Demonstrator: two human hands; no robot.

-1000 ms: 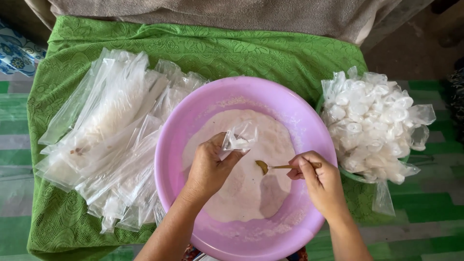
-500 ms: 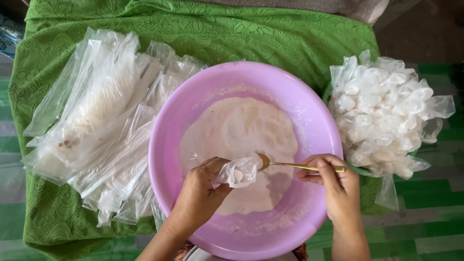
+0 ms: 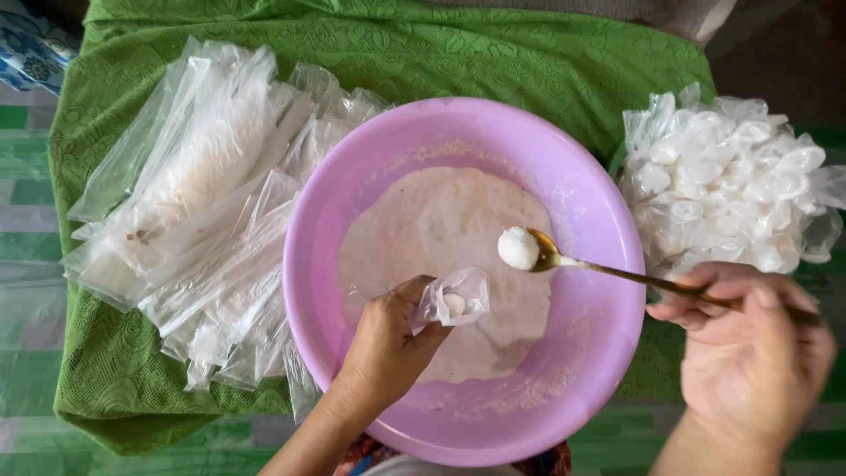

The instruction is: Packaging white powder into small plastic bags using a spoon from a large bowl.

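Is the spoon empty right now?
No, the spoon in the right hand carries a white heap above the purple bowl.

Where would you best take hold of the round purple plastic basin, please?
Grip the purple plastic basin by its bare far rim, coming from above: the rim is thin and exposed there, while the left hand and right hand crowd the near side.

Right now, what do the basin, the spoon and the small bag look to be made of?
Basin: probably moulded plastic, uniformly lilac with a soft sheen. Spoon in the right hand: likely metal, thin golden handle with bright glints. Small bag in the left hand: thin clear plastic film, crinkled, see-through.
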